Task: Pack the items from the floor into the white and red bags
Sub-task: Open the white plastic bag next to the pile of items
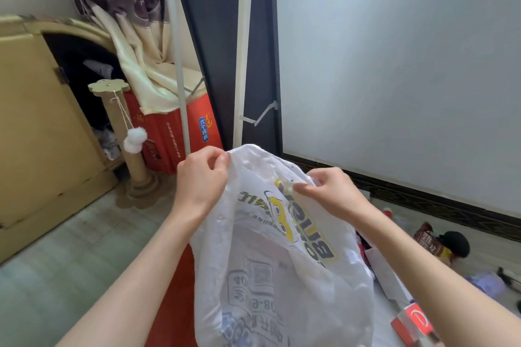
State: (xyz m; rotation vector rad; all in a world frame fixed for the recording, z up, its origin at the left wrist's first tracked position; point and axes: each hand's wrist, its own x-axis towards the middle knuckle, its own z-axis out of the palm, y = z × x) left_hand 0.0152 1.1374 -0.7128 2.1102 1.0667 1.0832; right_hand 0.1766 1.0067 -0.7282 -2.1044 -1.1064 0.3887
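Hands at work on one white bag (270,256), head view: the left hand (201,180) pinches the film at the bag's upper left edge, fingers (222,159) curled together on the plastic, while the right hand (332,191) pinches the crumpled top edge on the other side, its fingers closed on the film as well. The bag hangs between the two hands in front of the person, raised above the floor (70,248), printed with yellow and dark lettering.

Thin, soft and very light by the look of it, the film would likely slip and cling to itself, so the sensible hold is at the rim or handles, one side in each hand, pulled apart to open the mouth.

One red bag (172,290) seems to lie flat on the floor beneath, mostly hidden. To the right, several items wait on the floor: one brown snack packet (427,239), one dark round object (456,245), one red and white box (414,321), one pale purple item (485,284); others are too blurred or hidden to count.
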